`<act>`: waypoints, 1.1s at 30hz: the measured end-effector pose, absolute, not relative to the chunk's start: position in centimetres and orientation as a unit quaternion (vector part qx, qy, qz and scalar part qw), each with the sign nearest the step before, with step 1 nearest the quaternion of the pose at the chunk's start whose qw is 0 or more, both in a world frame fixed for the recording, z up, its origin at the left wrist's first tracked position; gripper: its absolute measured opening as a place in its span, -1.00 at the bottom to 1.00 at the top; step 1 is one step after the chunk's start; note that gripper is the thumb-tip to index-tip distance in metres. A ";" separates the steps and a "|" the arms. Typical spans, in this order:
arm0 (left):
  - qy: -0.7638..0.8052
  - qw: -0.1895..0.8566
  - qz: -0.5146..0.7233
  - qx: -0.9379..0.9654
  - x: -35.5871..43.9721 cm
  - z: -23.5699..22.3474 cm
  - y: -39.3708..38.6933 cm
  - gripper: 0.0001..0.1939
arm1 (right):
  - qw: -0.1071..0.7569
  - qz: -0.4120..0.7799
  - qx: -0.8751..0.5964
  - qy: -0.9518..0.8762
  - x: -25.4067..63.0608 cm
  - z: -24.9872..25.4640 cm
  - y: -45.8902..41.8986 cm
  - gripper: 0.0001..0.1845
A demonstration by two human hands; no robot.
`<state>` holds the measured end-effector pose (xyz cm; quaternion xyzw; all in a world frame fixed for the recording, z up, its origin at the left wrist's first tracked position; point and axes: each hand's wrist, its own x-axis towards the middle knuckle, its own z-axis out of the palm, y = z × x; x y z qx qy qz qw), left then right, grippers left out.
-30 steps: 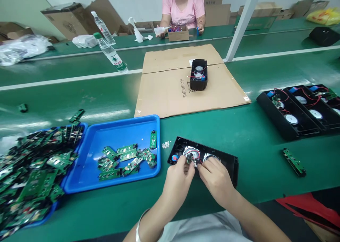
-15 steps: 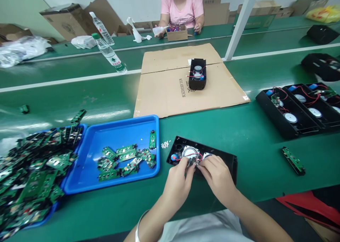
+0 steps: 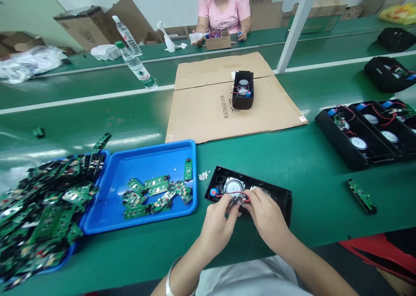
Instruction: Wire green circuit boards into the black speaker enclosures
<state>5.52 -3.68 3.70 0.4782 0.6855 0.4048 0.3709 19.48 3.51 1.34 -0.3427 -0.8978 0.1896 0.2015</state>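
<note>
- Black plastic on the green desk (image 3: pixel 156 257), folks: a speaker housing (image 3: pixel 281 198) lies just beyond the person's hands, hollow side up.
- Its long axis slants, left end farther from the person, right end nearer; a round blue part (image 3: pixel 214 192) marks that left end.
- Left hand (image 3: pixel 215 224) now: its grip is a pinch, thumb and forefinger closed on a small circuit board (image 3: pixel 236 200), held above the housing's near side.
- Right hand (image 3: pixel 267 213): fingertips bunched at the board's other end, by the red wire (image 3: pixel 227 194) (whether they pinch wire or board, I can't tell from here).
- That board looks slanted, its right end slightly farther from the person; which face is up is too small to read.
- Handling, by my guess: the board is light and stiff, with fragile joints, so best held by its edges; the wire is soft and shouldn't be tugged.
- The housing should be rigid, smooth and perhaps slippery: take it by the outer walls, away from the white-backed speaker (image 3: pixel 234 186).
</note>
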 end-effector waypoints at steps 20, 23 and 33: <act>0.777 -0.004 0.377 0.504 5.7 3.4 -2.4 -0.82 | 0.249 0.215 -0.335 -0.883 22.6 2.4 4.2 -0.75; 0.785 -0.024 0.366 0.500 5.4 3.9 -2.5 -0.79 | 0.263 0.195 -0.384 -0.863 23.8 2.9 5.2 -0.66; 0.799 0.129 0.399 0.431 4.4 3.1 -2.8 -0.77 | 0.022 0.161 -0.376 -0.912 21.9 2.3 5.5 0.12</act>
